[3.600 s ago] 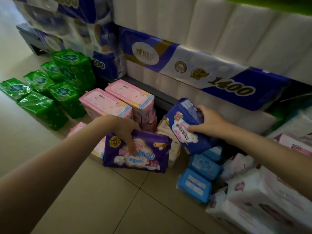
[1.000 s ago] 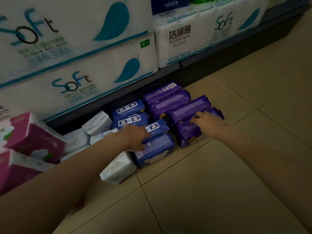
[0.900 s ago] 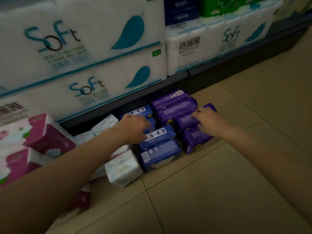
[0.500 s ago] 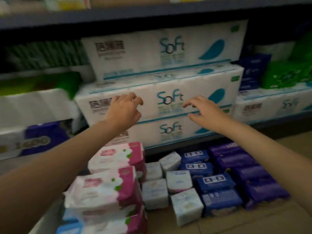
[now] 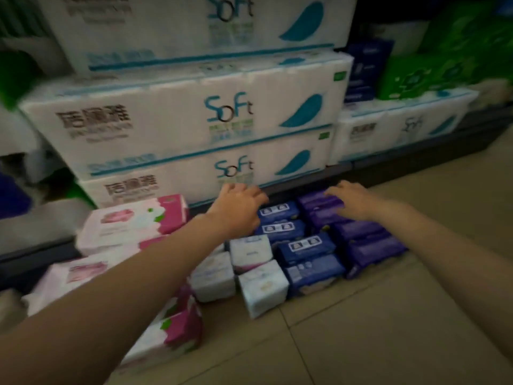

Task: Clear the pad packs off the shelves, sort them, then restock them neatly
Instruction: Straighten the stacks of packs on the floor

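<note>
Sorted pad packs lie in rows on the tiled floor below the bottom shelf: purple packs (image 5: 369, 240) on the right, blue packs (image 5: 302, 245) in the middle, small white packs (image 5: 249, 252) beside them and pink-and-white packs (image 5: 133, 226) stacked at the left. My left hand (image 5: 237, 211) hovers over the far end of the blue row, fingers relaxed and empty. My right hand (image 5: 348, 202) lies flat over the far purple pack, fingers straight; whether it touches is not clear.
Large white "Soft" tissue bundles (image 5: 194, 118) fill the lower shelves right behind the packs. Green packs (image 5: 433, 70) and a dark blue pack (image 5: 366, 68) sit on a bundle at the upper right. Beige floor tiles (image 5: 388, 329) stretch toward me.
Both hands have come down from in front of the tissue bundles to the blue and purple rows on the floor. The view has tilted back down.
</note>
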A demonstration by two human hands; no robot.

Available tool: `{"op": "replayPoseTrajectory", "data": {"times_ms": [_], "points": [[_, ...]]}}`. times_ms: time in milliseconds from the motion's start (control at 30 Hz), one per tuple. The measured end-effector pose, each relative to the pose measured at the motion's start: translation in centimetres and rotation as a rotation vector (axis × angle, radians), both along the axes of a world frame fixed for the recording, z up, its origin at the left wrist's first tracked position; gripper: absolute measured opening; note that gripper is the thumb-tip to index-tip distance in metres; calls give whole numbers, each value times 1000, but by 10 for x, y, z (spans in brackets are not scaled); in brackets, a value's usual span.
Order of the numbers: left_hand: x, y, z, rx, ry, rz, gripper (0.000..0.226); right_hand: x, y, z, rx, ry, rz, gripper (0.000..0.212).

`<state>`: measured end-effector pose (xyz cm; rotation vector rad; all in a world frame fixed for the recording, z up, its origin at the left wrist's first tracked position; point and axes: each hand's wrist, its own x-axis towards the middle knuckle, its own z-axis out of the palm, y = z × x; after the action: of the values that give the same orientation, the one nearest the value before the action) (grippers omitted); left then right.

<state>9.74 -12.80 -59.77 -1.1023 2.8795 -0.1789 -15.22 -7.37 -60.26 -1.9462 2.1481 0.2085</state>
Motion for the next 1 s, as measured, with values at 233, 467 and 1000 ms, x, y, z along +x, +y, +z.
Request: {"op": "replayPoseTrajectory", "data": {"times_ms": [233, 467, 1000], "points": [[-77, 14, -77, 221, -199, -54, 52, -81, 12, -91, 147, 31, -22, 54], [-105, 35, -136, 411, -411, 43, 83, -99, -12, -133, 155, 99, -3, 72], [-126, 39, -145, 257, -677, 148, 99, -66, -34, -146, -90, 71, 217, 23]]}}
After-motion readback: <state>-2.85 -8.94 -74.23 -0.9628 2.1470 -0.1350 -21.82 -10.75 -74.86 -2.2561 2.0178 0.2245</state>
